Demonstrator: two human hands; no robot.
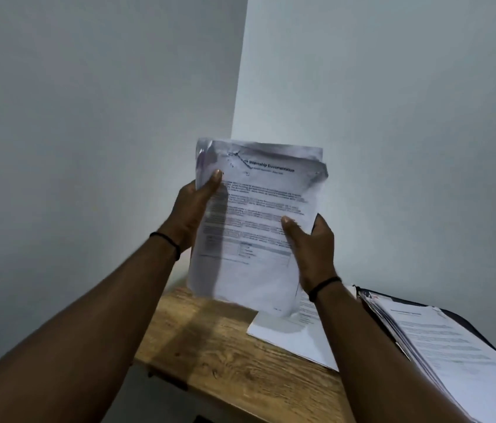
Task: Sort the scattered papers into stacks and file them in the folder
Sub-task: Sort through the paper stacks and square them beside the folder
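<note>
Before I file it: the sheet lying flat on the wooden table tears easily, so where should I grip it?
Pinch the loose sheet at its near-left corner, coming from the bare table side; that corner lies exposed, while the far edges sit under the held stack.

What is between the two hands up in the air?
A bundle of printed papers. The left hand grips its left edge and the right hand its right edge, above the wooden table. The head view shows this.
</note>
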